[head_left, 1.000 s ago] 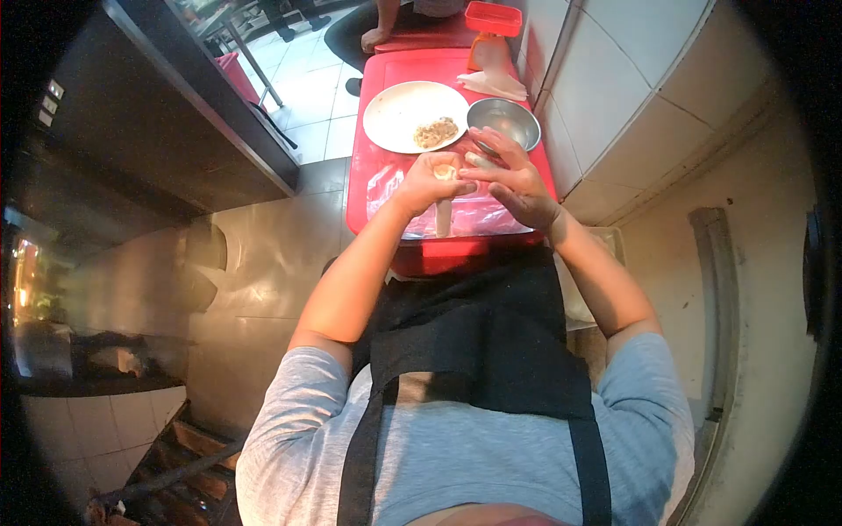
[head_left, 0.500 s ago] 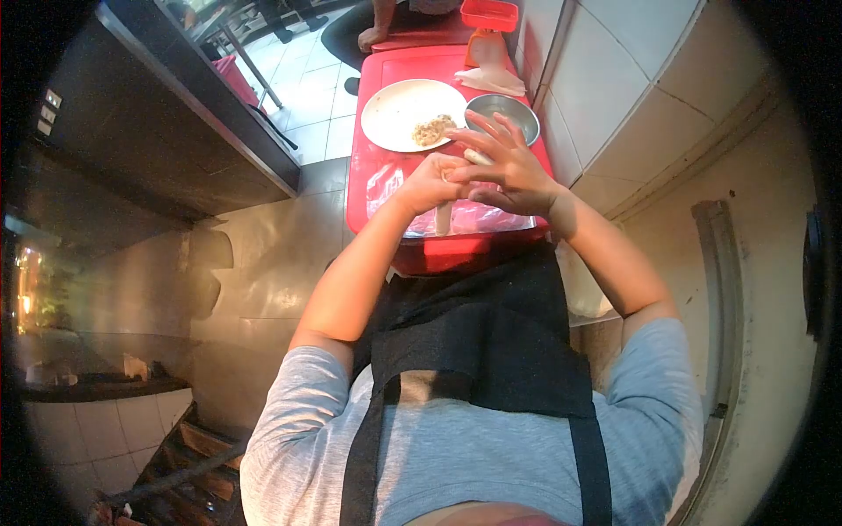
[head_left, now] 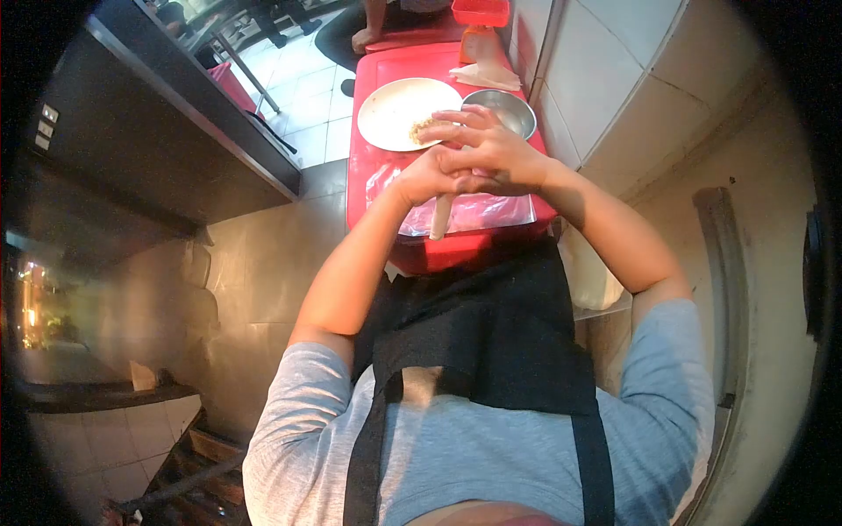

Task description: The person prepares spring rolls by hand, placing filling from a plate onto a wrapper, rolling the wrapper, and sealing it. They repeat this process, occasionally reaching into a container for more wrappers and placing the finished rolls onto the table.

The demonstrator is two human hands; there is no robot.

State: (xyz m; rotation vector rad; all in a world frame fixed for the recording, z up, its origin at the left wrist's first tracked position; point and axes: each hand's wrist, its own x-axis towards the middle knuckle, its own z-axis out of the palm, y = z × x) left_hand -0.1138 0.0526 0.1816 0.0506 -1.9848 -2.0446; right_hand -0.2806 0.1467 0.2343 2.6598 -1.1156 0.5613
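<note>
My left hand (head_left: pixel 427 178) is closed, with a pale, flat handle (head_left: pixel 441 219) sticking out below it towards me. My right hand (head_left: pixel 498 156) laps over the left one, palm against its fingers, and its fingers bend to the left. What the right hand holds between the palms is hidden; I cannot tell its kind. Just beyond the fingers lies a white oval plate (head_left: pixel 386 110) with a small heap of pale, crumbly filling (head_left: pixel 418 131), partly covered by my fingertips. A metal bowl (head_left: pixel 517 114) stands behind my right hand. Under both hands is a clear plastic sheet (head_left: pixel 495 213).
The red lid (head_left: pixel 368 188) serves as the work surface. At its far end are a crumpled white cloth (head_left: pixel 487 77) and an orange-red scale (head_left: pixel 480 12). A tiled wall (head_left: pixel 605 53) runs close on the right. Another person's hand (head_left: pixel 364 40) rests beyond the lid.
My right hand has lowered and folded over the left, hiding a small pale piece seen in its palm before. The handle's lower end has swung slightly left.
</note>
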